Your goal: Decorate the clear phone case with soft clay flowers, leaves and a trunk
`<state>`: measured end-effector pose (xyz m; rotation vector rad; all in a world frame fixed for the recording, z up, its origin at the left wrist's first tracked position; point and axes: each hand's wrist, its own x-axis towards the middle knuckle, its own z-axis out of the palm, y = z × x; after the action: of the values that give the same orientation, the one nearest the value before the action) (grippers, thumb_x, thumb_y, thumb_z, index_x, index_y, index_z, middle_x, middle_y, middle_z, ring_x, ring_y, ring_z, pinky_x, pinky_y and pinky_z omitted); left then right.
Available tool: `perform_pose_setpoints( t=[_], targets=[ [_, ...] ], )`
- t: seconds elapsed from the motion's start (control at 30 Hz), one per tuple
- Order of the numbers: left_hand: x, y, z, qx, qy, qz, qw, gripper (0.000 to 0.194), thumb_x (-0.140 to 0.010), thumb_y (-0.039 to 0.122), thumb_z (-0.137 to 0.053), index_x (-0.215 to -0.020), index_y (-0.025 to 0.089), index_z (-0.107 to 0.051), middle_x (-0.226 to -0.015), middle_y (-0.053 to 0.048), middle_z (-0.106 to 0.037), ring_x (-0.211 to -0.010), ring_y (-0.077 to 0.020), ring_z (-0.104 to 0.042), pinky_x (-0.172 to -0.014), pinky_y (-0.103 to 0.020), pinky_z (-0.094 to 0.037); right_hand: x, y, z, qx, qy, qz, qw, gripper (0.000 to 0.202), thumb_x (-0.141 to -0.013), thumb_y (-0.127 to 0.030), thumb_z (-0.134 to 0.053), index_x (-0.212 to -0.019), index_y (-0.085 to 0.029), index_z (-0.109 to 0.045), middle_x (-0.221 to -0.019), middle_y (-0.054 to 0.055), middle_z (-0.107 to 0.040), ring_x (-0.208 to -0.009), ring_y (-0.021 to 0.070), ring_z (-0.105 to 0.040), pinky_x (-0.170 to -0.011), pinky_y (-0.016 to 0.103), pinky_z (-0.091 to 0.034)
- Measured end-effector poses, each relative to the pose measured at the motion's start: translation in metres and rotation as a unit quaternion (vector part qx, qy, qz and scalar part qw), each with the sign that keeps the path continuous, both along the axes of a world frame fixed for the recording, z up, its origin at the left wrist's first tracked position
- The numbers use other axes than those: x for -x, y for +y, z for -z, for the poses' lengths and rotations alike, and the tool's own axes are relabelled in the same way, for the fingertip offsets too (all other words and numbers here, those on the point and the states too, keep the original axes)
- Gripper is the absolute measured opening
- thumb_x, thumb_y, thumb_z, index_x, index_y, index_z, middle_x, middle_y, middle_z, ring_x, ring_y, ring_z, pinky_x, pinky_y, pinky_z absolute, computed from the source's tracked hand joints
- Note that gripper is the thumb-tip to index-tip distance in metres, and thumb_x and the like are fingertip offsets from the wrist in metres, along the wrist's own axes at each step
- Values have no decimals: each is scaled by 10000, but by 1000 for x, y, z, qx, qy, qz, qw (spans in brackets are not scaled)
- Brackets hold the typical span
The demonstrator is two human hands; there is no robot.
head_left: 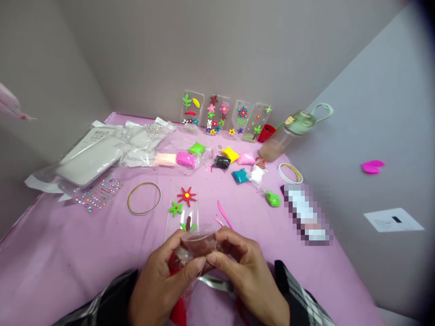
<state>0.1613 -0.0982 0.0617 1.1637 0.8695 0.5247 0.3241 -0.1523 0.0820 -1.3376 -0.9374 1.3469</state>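
Observation:
My left hand (163,283) and my right hand (253,276) are both closed on a clear plastic packet of brown clay (201,246), thumbs and fingers pinching its two sides near the front of the table. Just beyond the packet lies a clear phone case (194,209) bearing a red clay flower (186,195), a green flower (175,208) and a brown stem with green leaves. Its near end is hidden by the packet and hands. Pink plastic clay tools (224,214) rest to the right of the case. Under my hands are a shiny silvery object (215,283) and something red (178,312), both partly covered.
Several decorated phone cases (192,108) lean on the back wall beside a red cup (267,133) and a bottle (282,136). Clay packets (222,162) lie mid-table. Wrapped cases (91,158), a gem sheet (100,194) and a bangle (144,198) are left; a pixelated object (306,213) is right.

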Motion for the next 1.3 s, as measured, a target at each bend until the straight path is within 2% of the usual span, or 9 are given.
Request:
perform_pose_setpoints(
  t=[0.17,0.4,0.63,0.73,0.8,0.9,1.0,1.13,1.3],
  targets=[
    [-1,1,3,6,17,19,1000,265,-816,386,-692,-1010,211,-652,-938,-24,-747,-873,-218,-695,-766,-266,-543,-5,-1,-4,-16,-27,-53,998,251,-903,-381,-658,-1080,-204,-662,-990,46,-662,-939,194,-603,-847,317,-496],
    [-7,-4,7,19,39,34,998,395,-717,350,-739,-1078,209,-663,-1015,-69,-756,-961,-295,-695,-851,-360,-537,-4,-1,1,5,-25,19,999,204,-888,-355,-671,-798,-175,-636,-701,-22,-566,-661,117,-496,-640,233,-430],
    [-8,-4,1,-90,70,5,994,87,-772,286,-704,-841,238,-684,-823,-9,-684,-802,-222,-658,-723,-279,-519,-8,0,-4,-68,-74,-2,995,96,-877,-272,-690,-951,-217,-719,-923,22,-641,-890,176,-596,-815,287,-465],
    [-3,-3,-3,-141,32,-41,989,193,-731,275,-773,-908,270,-696,-899,4,-681,-871,-204,-652,-760,-242,-510,-9,-1,-4,-90,-73,-9,993,74,-898,-241,-673,-921,-223,-741,-916,30,-667,-893,182,-622,-832,301,-477],
    [2,-1,-4,-175,22,-65,982,158,-753,278,-771,-895,286,-703,-876,16,-676,-842,-182,-650,-747,-219,-499,-8,-2,-3,-94,-83,1,992,69,-885,-215,-688,-928,-227,-741,-920,28,-671,-894,180,-626,-831,299,-480],
    [8,2,-6,-204,29,-54,977,29,-834,269,-699,-840,278,-726,-770,17,-662,-714,-156,-643,-671,-215,-485,-7,-3,-2,-92,-96,23,991,83,-851,-193,-721,-926,-228,-724,-904,17,-667,-876,175,-624,-814,291,-481],
    [9,4,-7,-196,20,-43,979,73,-855,297,-683,-836,279,-750,-729,11,-666,-659,-156,-644,-619,-225,-480,-6,-4,-3,-100,-96,16,990,55,-868,-201,-700,-915,-222,-717,-936,30,-683,-902,184,-637,-817,298,-494],
    [8,4,-4,-193,10,-21,981,135,-897,285,-640,-924,316,-769,-798,4,-686,-712,-160,-668,-656,-227,-504,-6,-5,-5,-112,-103,19,988,83,-911,-206,-639,-887,-215,-718,-907,35,-675,-849,172,-645,-783,294,-515],
    [10,0,1,-219,17,-24,975,164,-914,273,-622,-933,312,-780,-746,0,-657,-664,-149,-656,-585,-209,-493,-3,-5,-6,-51,-98,-27,993,64,-858,-151,-654,-889,-206,-663,-915,17,-641,-821,160,-636,-757,280,-515]
  ],
)
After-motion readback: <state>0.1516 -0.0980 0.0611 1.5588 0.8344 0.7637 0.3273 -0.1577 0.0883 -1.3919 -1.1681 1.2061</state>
